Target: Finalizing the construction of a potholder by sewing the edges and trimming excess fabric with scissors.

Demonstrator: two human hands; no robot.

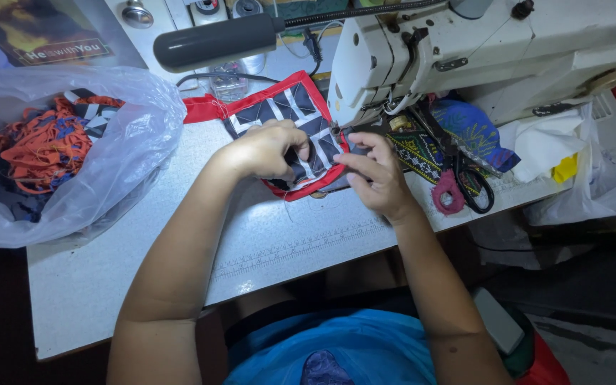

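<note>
A dark quilted fabric piece (286, 107) with white stripes and a red border lies on the sewing table (108, 264), right under the head of a white sewing machine (493, 50). My left hand (265, 148) presses down on the piece with its fingers curled into the fabric. My right hand (376, 175) pinches the piece's right edge close to the needle area. A red strap (204, 108) trails off the piece to the left.
A clear plastic bag (119, 160) full of orange and dark fabric strips sits at the left. Scissors with black and pink handles (465, 185) lie to the right, next to blue patterned cloth (475, 132) and a white bag (593, 178). A grey lamp (215, 41) hangs above.
</note>
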